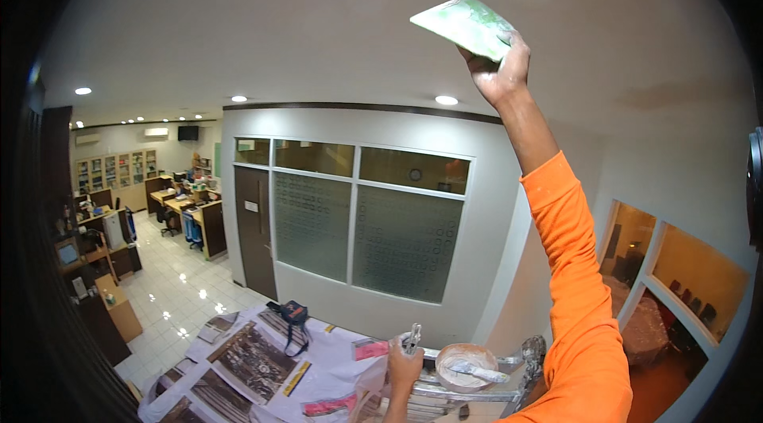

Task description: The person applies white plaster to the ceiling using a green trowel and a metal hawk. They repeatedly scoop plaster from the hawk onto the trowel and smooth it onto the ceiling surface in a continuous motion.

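High up, my right hand [501, 73], at the end of an orange sleeve, grips a flat green plastering spreader [465, 24] smeared with white. It is held near the ceiling [318, 18]; I cannot tell whether its edge touches. Low in the middle, my left hand [405, 363] is closed around a small grey piece with white smears [412, 334]; its kind is unclear. Just right of that hand, a round pan [455, 382] holds white paste. A white-coated tool [483, 373] lies across the pan, its kind hard to make out.
The pan rests by metal ladder rails [497, 396] below me. A printed banner sheet [334, 367] with a dark bag [292, 313] on it spreads at lower left. Ahead stand a wall with frosted windows [314, 224] and a brown door [254, 224]. Desks [187, 204] stand far left.
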{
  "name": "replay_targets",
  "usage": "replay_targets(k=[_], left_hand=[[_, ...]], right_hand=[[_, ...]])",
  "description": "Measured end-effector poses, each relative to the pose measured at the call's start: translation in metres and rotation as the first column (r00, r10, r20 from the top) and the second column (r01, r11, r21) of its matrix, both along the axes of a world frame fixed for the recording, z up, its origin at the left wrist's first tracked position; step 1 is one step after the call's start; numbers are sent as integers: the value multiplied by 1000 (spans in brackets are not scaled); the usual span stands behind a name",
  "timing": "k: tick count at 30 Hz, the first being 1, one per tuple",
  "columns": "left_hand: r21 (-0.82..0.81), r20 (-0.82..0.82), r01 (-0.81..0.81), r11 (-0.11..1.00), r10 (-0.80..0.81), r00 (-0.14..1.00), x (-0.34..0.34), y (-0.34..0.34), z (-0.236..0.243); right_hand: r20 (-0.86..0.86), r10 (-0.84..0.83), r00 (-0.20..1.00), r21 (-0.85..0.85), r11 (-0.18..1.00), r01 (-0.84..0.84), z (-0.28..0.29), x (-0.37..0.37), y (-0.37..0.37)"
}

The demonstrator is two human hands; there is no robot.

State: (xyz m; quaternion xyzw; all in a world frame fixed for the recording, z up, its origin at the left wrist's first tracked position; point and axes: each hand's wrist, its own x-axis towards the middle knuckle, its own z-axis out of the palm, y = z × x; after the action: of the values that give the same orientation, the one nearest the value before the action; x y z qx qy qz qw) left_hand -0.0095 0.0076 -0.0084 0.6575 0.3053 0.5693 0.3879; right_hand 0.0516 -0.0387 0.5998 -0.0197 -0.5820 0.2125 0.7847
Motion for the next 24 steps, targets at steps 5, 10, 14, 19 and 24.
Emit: replay_targets(k=[5,10,14,19,24], left_hand=[[6,0,31,999,-31,1000,7,-3,1],[3,-48,26,1000,-26,999,8,0,1],[-13,-44,-29,999,29,999,5,-2,-1],[43,-46,-43,998,45,998,9,0,-7],[14,-71,-62,998,63,995,11,2,-10]], right_hand=[[-161,261,952,103,964,-247,47,-6,-9],[-153,354,923,129,933,-336,124,7,-34],[-152,538,829,168,841,-515,133,12,-80],[-168,383,908,262,906,-334,63,20,-35],[-298,336,893,218,935,-280,60,-7,10]])
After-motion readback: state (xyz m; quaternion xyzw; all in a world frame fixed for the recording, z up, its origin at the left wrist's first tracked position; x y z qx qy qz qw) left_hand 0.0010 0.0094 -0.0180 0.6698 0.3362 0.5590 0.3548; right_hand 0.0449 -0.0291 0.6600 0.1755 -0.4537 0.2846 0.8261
